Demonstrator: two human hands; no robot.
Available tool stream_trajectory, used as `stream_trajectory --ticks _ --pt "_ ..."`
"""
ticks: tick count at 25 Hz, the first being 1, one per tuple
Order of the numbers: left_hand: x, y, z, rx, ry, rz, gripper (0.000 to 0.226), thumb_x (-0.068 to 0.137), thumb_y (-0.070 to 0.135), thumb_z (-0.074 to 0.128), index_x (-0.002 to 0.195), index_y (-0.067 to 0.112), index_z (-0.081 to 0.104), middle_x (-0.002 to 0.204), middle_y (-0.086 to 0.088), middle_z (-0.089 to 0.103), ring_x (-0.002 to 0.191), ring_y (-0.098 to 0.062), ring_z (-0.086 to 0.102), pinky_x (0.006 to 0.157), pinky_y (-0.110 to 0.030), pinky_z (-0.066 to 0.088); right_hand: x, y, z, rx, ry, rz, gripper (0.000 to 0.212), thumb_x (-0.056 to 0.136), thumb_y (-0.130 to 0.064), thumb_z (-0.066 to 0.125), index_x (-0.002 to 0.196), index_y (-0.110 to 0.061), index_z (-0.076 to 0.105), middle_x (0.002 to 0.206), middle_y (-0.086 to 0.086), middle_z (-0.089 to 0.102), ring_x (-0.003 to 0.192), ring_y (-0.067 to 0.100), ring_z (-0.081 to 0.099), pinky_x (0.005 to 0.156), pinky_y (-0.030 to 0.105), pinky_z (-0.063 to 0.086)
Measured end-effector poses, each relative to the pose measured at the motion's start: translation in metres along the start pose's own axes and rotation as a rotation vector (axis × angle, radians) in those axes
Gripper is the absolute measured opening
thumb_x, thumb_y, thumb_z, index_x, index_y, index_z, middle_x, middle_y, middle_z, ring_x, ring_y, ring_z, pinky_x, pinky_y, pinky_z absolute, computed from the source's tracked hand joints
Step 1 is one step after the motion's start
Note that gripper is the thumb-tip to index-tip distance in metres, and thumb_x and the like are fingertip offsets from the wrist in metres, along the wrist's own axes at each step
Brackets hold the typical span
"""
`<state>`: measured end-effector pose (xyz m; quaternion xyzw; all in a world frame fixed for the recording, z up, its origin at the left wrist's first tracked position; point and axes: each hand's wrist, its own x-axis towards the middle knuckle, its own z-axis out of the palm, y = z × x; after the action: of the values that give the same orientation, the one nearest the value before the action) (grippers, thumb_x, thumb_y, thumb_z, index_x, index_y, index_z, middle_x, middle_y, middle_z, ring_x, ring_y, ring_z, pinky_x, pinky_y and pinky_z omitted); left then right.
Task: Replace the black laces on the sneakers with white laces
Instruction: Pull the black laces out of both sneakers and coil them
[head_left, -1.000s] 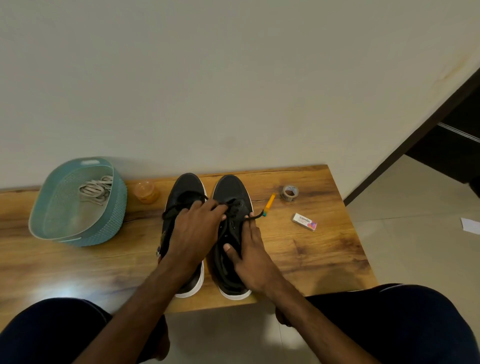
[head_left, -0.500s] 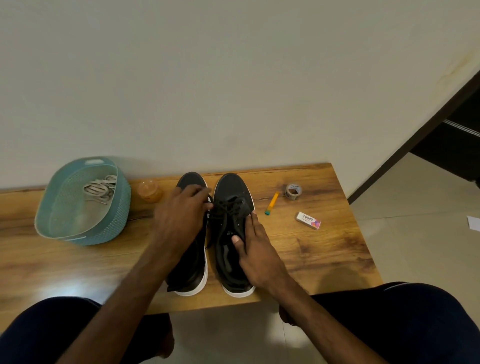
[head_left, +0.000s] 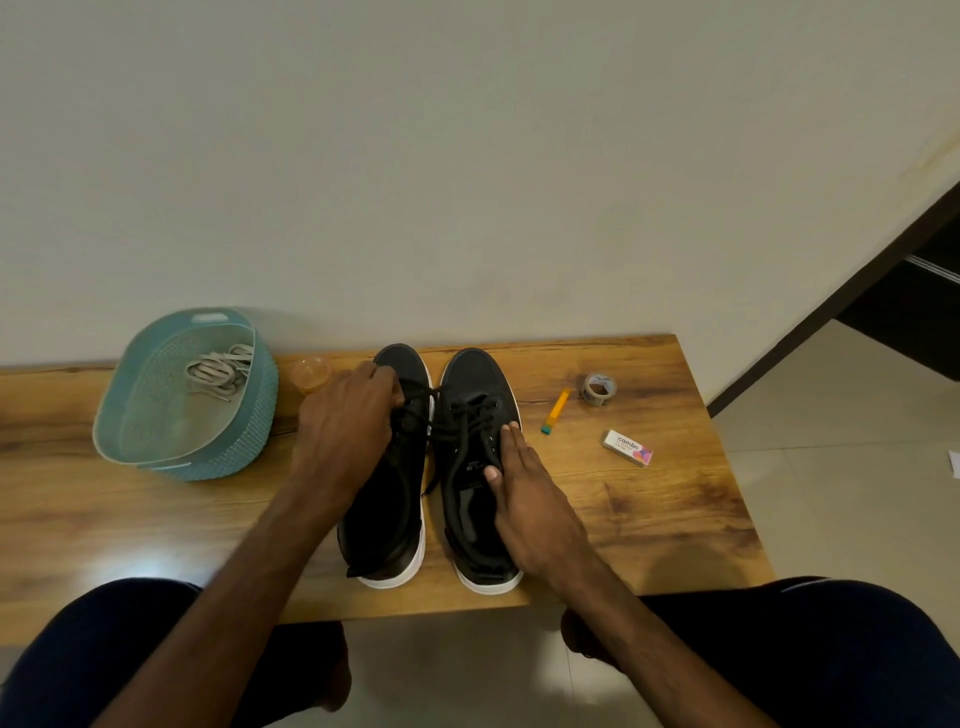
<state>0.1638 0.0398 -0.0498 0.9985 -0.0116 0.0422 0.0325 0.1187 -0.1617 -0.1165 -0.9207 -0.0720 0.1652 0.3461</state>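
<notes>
Both sneakers stand soles down on the tabletop, just beside each other; their long axes run parallel, from the person toward the wall, toes at the far end. The black laces sit loose in the eyelets of the right sneaker; strands reach across the gap toward the left sneaker. Removal is judged barely begun.

Left hand: over the lace area of the left sneaker, knuckles up, fingers curled downward toward the toe end; the back of the hand hides the fingertips, so whether they pinch a lace cannot be told.

Right hand: fingers straight and together, laid flat along the outer side of the right sneaker, thumb on the tongue; it presses the shoe down and grips nothing.

Governing relation: the lace crossings lie directly under and just beyond the left hand, running crosswise to the shoe's long axis; each crossing should therefore come up and out of its eyelets, working along that axis. The left hand is the nearer of the two to the laces; the right hand is placed to steady.

The white laces lie bundled in the basket at the left of the tabletop, apart from the sneakers; the left hand is the nearer one for fetching them.
</notes>
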Motion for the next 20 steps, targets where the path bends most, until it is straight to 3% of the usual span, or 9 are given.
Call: stream_trajectory --ticks 2,4,6,7,8,10,13,16,20 --pt "-0.002 -0.002 0.002 0.013 -0.1 0.032 0.022 0.096 0.036 0.057 0.112 0.02 0.06 0.114 0.0 0.057 0.103 -0.017 0.053 0.069 -0.03 0.048 0.001 0.0 -0.003 -0.047 -0.003 0.002 0.06 0.107 -0.035 0.027 0.159 -0.015 0.004 0.166 0.0 0.005 0.152 0.016 0.011 0.12 0.028 0.016" --pt "-0.004 0.001 0.005 0.035 -0.175 0.041 0.053 0.093 0.052 0.055 0.135 0.021 0.048 0.14 -0.005 0.044 0.127 -0.023 0.042 0.094 -0.039 0.047 0.001 0.0 -0.008 -0.113 -0.01 0.012 0.059 0.107 -0.035 0.028 0.158 -0.014 0.008 0.166 0.002 0.011 0.15 0.019 0.021 0.118 0.031 0.024" --pt "-0.008 0.005 0.012 0.018 -0.292 0.122 0.085 0.088 0.071 0.041 0.154 0.022 0.02 0.163 -0.006 0.009 0.149 -0.027 0.013 0.114 -0.053 0.025 0.002 0.001 -0.012 -0.117 -0.002 -0.009 0.058 0.106 -0.034 0.034 0.158 -0.015 0.015 0.164 0.002 0.02 0.146 0.019 0.028 0.118 0.035 0.03" --pt "-0.011 0.008 0.016 0.003 -0.373 0.183 0.096 0.083 0.081 0.027 0.157 0.023 0.006 0.165 -0.002 -0.008 0.152 -0.024 -0.003 0.117 -0.058 0.01 0.003 0.001 -0.016 -0.084 0.019 -0.037 0.058 0.105 -0.034 0.037 0.157 -0.016 0.018 0.163 0.001 0.023 0.146 0.018 0.029 0.118 0.037 0.031" --pt "-0.016 0.01 0.021 -0.004 -0.452 0.229 0.105 0.075 0.088 0.011 0.157 0.024 -0.002 0.164 0.0 -0.017 0.151 -0.021 -0.011 0.117 -0.06 -0.002 0.006 0.001 -0.021 -0.043 0.047 -0.07 0.057 0.104 -0.035 0.04 0.156 -0.018 0.023 0.161 -0.002 0.025 0.146 0.016 0.028 0.119 0.036 0.03" --pt "-0.022 0.013 0.033 0.027 -0.535 0.269 0.118 0.061 0.092 -0.008 0.157 0.022 -0.007 0.164 0.0 -0.015 0.151 -0.018 -0.01 0.113 -0.063 -0.015 0.015 -0.002 -0.032 -0.028 0.101 -0.152 0.048 0.104 -0.034 0.042 0.15 -0.021 0.037 0.156 -0.005 0.035 0.142 0.012 0.031 0.118 0.032 0.029" --pt "-0.019 0.014 0.041 0.032 -0.522 0.242 0.116 0.066 0.091 0.005 0.157 0.02 -0.005 0.165 -0.002 -0.011 0.152 -0.019 -0.006 0.11 -0.066 -0.02 0.029 -0.008 -0.045 -0.193 0.023 -0.306 0.038 0.103 -0.028 0.046 0.14 -0.019 0.053 0.141 -0.004 0.051 0.129 0.011 0.043 0.111 0.028 0.035" --pt "-0.018 0.016 0.041 -0.011 -0.503 0.258 0.108 0.073 0.089 0.024 0.154 0.031 -0.017 0.163 -0.004 -0.019 0.152 -0.024 -0.01 0.107 -0.065 -0.022 0.046 -0.011 -0.055 -0.315 -0.036 -0.407 0.032 0.101 -0.027 0.05 0.129 -0.017 0.061 0.126 0.0 0.056 0.117 0.016 0.048 0.096 0.025 0.037" --pt "-0.015 0.015 0.038 -0.03 -0.501 0.308 0.098 0.077 0.085 0.036 0.153 0.045 -0.011 0.162 -0.005 -0.022 0.151 -0.029 -0.01 0.107 -0.069 -0.019 0.055 -0.012 -0.057 -0.424 -0.038 -0.343 0.02 0.098 -0.025 0.056 0.115 -0.018 0.063 0.114 -0.001 0.056 0.109 0.016 0.048 0.086 0.026 0.038"
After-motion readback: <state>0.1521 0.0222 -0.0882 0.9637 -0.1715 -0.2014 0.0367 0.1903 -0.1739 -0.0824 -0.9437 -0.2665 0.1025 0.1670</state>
